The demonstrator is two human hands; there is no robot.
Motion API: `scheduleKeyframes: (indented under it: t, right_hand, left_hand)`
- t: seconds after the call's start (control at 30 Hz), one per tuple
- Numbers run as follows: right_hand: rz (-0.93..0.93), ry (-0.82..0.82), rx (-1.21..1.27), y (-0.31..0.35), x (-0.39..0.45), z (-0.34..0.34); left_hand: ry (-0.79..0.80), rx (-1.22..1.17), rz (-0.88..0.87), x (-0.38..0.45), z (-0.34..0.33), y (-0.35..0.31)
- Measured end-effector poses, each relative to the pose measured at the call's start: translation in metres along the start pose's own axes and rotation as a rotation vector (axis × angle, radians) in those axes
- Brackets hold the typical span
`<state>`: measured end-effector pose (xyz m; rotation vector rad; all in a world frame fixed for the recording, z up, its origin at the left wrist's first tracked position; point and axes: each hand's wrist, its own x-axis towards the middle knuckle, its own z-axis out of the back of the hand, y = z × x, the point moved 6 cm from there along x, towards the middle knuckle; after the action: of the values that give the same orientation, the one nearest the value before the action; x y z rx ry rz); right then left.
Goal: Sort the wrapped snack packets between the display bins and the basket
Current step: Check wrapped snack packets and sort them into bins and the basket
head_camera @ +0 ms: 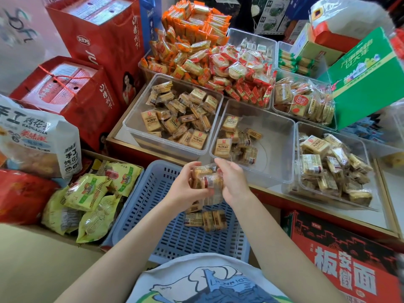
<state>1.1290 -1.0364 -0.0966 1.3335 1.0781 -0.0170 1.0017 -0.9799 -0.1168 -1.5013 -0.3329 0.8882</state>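
Observation:
My left hand (185, 186) and my right hand (232, 182) together grip a bunch of clear-wrapped tan snack packets (207, 179) above the blue slotted basket (157, 215). A few more of the same packets (205, 219) lie on the basket floor below my hands. Just beyond, a clear display bin (277, 138) holds several such packets at its left side. Another clear bin (135, 125) to its left is well filled with them, and a third clear bin (367, 149) on the right holds similar packets.
Orange and red packets are heaped in bins (196, 51) at the back. Red gift boxes (91, 36) stand on the left, yellow-green bags (91, 200) fill a carton beside the basket, a green box (367, 79) leans at right, and a red carton (341, 259) sits at lower right.

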Motion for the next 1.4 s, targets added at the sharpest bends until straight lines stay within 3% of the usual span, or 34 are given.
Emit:
scheduleKeyframes:
  t: [0.13, 0.4, 0.8, 0.97, 1.07, 1.23, 1.4]
  right_hand:
    - [0.054, 0.178, -0.137, 0.000, 0.000, -0.003]
    - [0.072, 0.216, -0.227, 0.006, -0.001, 0.000]
    - [0.232, 0.141, -0.235, 0.017, -0.003, 0.006]
    - [0.229, 0.043, -0.093, 0.021, -0.004, 0.012]
    - [0.224, 0.099, -0.096, 0.022, -0.002, 0.010]
    - [0.229, 0.258, -0.361, 0.018, -0.004, 0.006]
    - [0.273, 0.229, -0.444, 0.016, -0.002, 0.010]
  left_hand:
    - [-0.093, -0.181, 0.053, 0.004, 0.014, 0.009]
    - [-0.116, -0.220, 0.047, 0.005, 0.021, 0.005]
    - [0.029, -0.318, 0.064, 0.000, 0.015, -0.009]
    - [0.091, -0.314, 0.038, 0.000, 0.010, -0.018]
    - [0.032, -0.336, 0.049, 0.002, 0.011, -0.019]
    - [-0.228, -0.577, 0.229, 0.010, 0.024, -0.004]
    - [-0.242, -0.578, 0.279, 0.010, 0.021, 0.002]
